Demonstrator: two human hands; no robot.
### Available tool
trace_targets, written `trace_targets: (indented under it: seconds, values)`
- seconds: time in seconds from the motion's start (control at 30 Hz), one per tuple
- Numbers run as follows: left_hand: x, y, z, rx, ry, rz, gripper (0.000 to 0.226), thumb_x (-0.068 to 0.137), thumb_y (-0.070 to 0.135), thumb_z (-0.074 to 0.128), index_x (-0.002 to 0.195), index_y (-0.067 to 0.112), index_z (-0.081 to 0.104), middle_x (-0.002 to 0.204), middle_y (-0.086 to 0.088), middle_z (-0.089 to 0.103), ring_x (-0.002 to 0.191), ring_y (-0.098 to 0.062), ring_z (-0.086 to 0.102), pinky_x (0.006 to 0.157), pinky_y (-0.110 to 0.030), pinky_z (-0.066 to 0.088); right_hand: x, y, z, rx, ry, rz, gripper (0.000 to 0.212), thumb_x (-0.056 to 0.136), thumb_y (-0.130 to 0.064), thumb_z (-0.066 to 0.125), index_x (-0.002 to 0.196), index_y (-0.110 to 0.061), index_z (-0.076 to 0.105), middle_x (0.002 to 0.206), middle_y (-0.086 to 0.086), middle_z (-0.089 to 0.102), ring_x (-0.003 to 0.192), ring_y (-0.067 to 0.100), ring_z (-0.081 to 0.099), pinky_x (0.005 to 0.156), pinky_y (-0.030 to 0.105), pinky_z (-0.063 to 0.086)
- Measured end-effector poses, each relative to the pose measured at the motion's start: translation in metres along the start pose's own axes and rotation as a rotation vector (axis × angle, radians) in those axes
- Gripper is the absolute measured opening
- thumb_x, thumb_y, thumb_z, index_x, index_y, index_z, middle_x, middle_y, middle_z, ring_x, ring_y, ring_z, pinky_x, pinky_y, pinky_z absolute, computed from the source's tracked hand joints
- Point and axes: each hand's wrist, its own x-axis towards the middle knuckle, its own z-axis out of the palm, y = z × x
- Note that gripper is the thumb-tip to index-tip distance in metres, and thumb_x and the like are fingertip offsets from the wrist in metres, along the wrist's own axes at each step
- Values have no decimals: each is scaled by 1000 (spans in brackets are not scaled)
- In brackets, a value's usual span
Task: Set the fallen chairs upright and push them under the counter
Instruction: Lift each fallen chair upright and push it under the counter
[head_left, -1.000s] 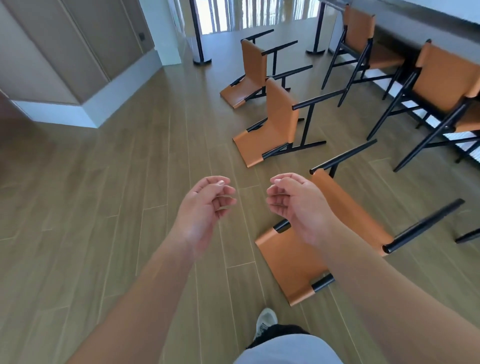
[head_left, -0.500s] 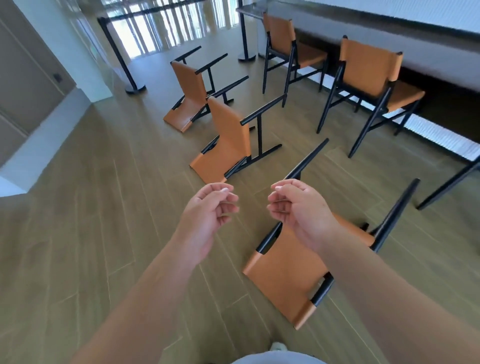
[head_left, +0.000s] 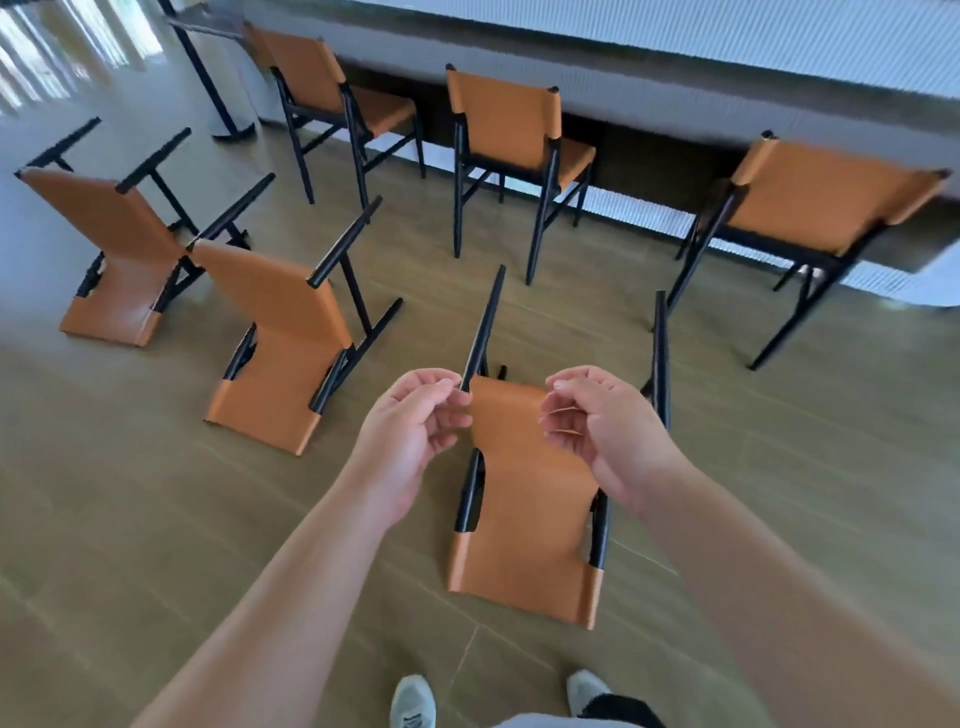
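Three orange chairs lay tipped on their backs on the wooden floor (head_left: 156, 519), black legs pointing toward the counter (head_left: 675, 67). The nearest fallen chair (head_left: 524, 519) was right in front of the person's feet, its backrest flat on the boards; the middle fallen chair (head_left: 280, 343) lay to its left, and the far fallen chair (head_left: 114, 260) beyond that, close by the black post (head_left: 208, 78). Three upright chairs stood along the counter: the left one (head_left: 332, 93), the middle one (head_left: 514, 130) and the right one (head_left: 821, 202) (all with seats at least partly under the edge). Both arms were stretched out above the nearest chair. The left hand (head_left: 410, 431) had its fingers loosely curled and gripped nothing; the right hand (head_left: 602, 431) looked the same, fingers bent inward, empty, not touching the chair as far as I could tell.
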Motion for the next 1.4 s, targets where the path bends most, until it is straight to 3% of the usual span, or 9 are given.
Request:
trace_targets:
  seconds: [0.1,0.33,0.77,0.97,1.17,1.27,1.4]
  values:
    - [20,5,-33,-4,-42,-10,28,95,19,53,82,32,75,87,0,72,76,-13,67,71,-31,45,-1,8,30,-25,55,-23,15,95,-13,50,95,-14,65,73,1,68,67,14,64,65,31,51]
    - [52,5,-74,-69,-133,-51,19,91,21,57,87,27,75,88,-1,72,77,-14,67,72,-32,47,2,22,61,-29,133,-42,20,77,-25,55,92,-17,65,77,2,69,67,16,64,61,28,51]
    - [74,-54,-29,60,-175,-168,8,98,12,55,95,14,62,87,0,67,76,-12,63,77,-31,45,20,60,6,29,201,17,20,78,-26,56,94,-17,65,80,3,70,74,19,66,72,37,51]
    - [107,-124,-8,108,-173,-198,9,97,14,55,93,17,62,85,2,68,75,-12,63,75,-30,44,55,117,-40,63,213,52,15,85,-20,56,96,-15,65,79,4,69,74,19,64,71,37,51]
    - [147,-234,-7,145,-183,-236,4,91,21,62,93,20,64,90,1,68,77,-12,63,76,-30,44,99,217,-82,64,265,108,11,95,-12,53,95,-13,64,76,1,68,71,18,63,68,35,50]
    - [167,-302,-16,195,-170,-277,22,75,26,68,97,21,65,90,3,68,77,-11,65,77,-31,46,125,280,-103,42,279,142,10,94,-14,55,96,-14,64,78,0,68,71,16,63,68,33,51]
    - [196,-400,-33,292,-172,-325,33,71,26,72,102,21,65,86,9,71,80,-12,67,77,-31,46,165,373,-129,9,309,202,9,94,-15,55,93,-17,64,79,-1,67,67,12,64,67,32,50]
